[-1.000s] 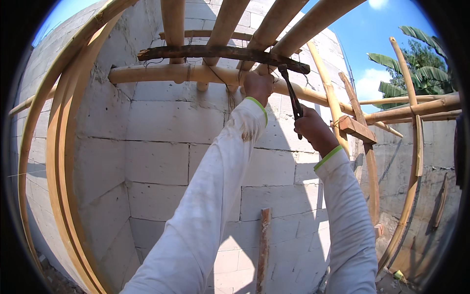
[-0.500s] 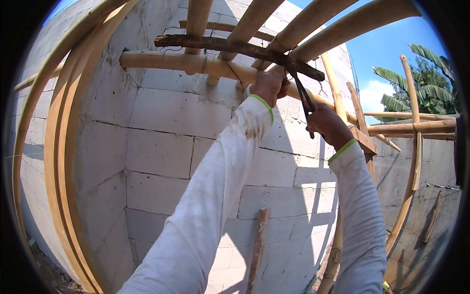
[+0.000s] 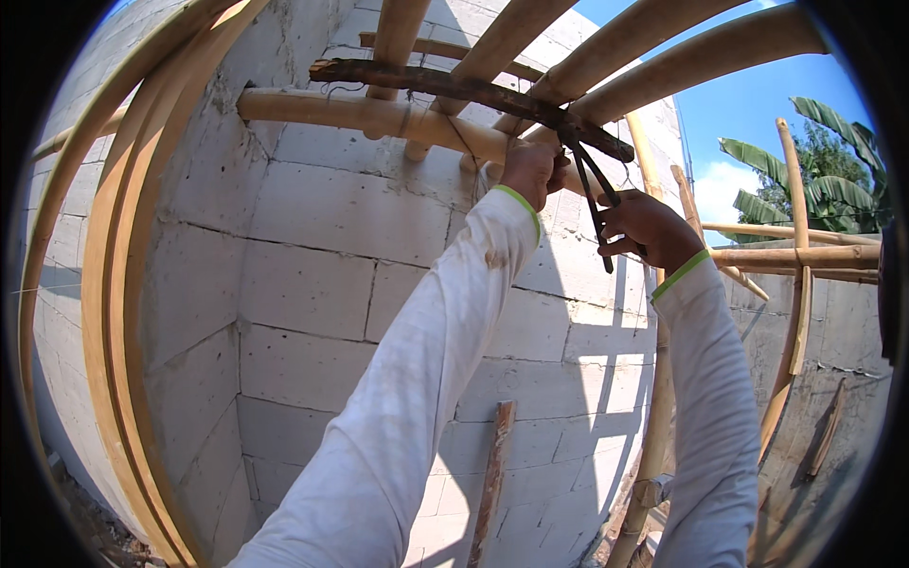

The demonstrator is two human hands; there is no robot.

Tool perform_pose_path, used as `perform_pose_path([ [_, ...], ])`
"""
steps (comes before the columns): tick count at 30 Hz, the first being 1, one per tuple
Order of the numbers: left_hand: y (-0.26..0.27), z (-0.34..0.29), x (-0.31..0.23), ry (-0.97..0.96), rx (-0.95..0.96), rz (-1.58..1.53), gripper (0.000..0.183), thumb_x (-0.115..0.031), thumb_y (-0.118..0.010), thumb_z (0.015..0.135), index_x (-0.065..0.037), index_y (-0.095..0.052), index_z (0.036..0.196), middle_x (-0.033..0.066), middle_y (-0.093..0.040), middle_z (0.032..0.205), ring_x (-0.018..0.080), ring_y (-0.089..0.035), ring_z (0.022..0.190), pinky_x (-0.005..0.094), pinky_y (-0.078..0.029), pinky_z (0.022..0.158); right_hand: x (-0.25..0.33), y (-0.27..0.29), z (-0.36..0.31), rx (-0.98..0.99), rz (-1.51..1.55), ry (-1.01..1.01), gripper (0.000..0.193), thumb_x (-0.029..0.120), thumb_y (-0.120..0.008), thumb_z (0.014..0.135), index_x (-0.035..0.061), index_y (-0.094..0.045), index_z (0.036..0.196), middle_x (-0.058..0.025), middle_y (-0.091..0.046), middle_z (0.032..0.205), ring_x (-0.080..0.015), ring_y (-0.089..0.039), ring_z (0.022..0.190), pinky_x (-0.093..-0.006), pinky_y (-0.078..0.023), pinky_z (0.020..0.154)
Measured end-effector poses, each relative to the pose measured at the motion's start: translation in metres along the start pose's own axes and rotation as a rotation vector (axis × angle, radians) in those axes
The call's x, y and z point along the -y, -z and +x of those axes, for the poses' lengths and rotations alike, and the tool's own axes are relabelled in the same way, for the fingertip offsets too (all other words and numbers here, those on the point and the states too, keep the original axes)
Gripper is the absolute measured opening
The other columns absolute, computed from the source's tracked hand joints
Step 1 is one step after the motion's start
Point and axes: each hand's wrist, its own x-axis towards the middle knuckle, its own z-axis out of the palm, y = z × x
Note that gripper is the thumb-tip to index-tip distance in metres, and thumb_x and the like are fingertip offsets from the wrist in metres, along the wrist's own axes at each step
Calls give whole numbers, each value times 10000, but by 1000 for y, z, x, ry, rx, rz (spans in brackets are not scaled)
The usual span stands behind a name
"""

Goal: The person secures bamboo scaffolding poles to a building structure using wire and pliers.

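My right hand (image 3: 653, 227) grips dark steel pincers (image 3: 593, 206) whose handles are spread apart. The jaws reach up to the underside of a dark, weathered wooden strip (image 3: 454, 87), among tie wires; their exact bite is hidden. Beside the jaws, my left hand (image 3: 532, 172) is raised and closed against a horizontal bamboo pole (image 3: 331, 110); whatever its fingers hold cannot be made out. Several thick bamboo poles (image 3: 516, 43) slope overhead, crossing the strip and the horizontal pole. Thin wire ends hang from these crossings.
A pale block wall (image 3: 312, 284) stands ahead, with a wooden frame (image 3: 118, 284) along the left. A narrow wooden stick (image 3: 494, 478) leans low on the wall. Upright bamboo (image 3: 655, 417) rises behind my right arm, and more poles (image 3: 795, 256) cross at the right.
The pincers' handles have spread wider, and my right hand has shifted slightly right and down. My left hand stays closed by the horizontal pole. The view has shifted slightly.
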Motion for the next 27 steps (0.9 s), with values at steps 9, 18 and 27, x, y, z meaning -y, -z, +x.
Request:
perform_pose_path([
  [9,-23,-10,11,18,-15,10,86,-175,-604,924,-111,-641,880,-9,-606,718,87,-525,613,263,-443,587,-27,-17,-12,-279,639,-212,379,-13,-577,851,-71,-489,1215,-154,-595,1004,-225,-652,910,-327,-640,737],
  [18,-1,-3,-10,-2,-65,253,93,-131,-554,916,-89,-638,920,42,-669,807,154,-569,670,359,-487,707,33,-14,12,-286,524,-560,270,142,-646,804,14,-646,1042,-83,-685,911,-189,-632,775,-326,-493,626],
  [27,-11,6,-7,-29,-83,414,75,-148,-599,893,-109,-642,940,27,-671,836,161,-596,733,358,-478,760,20,-46,-5,-284,1124,-477,141,79,-586,874,-3,-567,987,-126,-637,1012,-272,-685,925,-417,-502,727],
])
